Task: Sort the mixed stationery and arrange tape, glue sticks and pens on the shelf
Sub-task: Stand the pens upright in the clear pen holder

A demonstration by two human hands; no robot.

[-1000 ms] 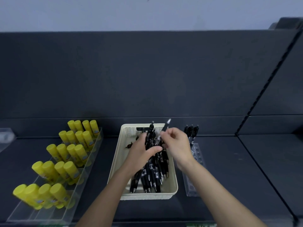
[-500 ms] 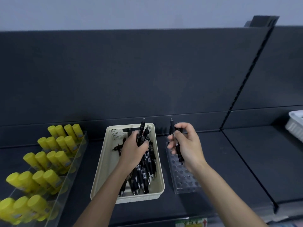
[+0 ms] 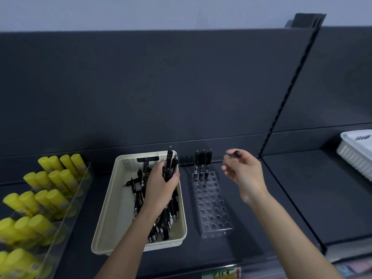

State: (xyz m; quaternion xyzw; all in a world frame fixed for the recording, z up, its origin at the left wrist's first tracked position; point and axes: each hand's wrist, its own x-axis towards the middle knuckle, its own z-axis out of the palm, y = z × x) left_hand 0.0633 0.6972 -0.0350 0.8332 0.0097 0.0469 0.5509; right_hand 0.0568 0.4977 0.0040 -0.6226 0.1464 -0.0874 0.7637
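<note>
I watch the dark shelf (image 3: 261, 222) through the head camera. The left hand (image 3: 161, 186) is over the cream basket (image 3: 109, 200). Its fingers are curled around a bundle of black pens (image 3: 170, 164), and the ends of these pens stand up above the thumb, near the back wall of the basket. More loose pens (image 3: 167, 220) lie in the basket under the hand and the wrist, most of them along the right side.

The right hand (image 3: 244, 174) is in the air above the shelf, to the right of the basket. Its fingers (image 3: 231, 168) are loosely curled, and there is a small dark shape at their tips. That shape is blurred, so I cannot tell if this hand pinches something or holds nothing.

A clear pen holder (image 3: 213, 208) with many round holes stands on the shelf just beside the basket, on its right side. Three black pens (image 3: 203, 161) stand upright in its back row, between the two hands, and the right hand is near them but apart from them.

At the left, yellow glue sticks (image 3: 50, 178) stand tilted in rows inside a clear tray (image 3: 68, 214). At the far right edge, a white basket (image 3: 356, 156) sits on the next section of the shelf, well apart from both hands.
</note>
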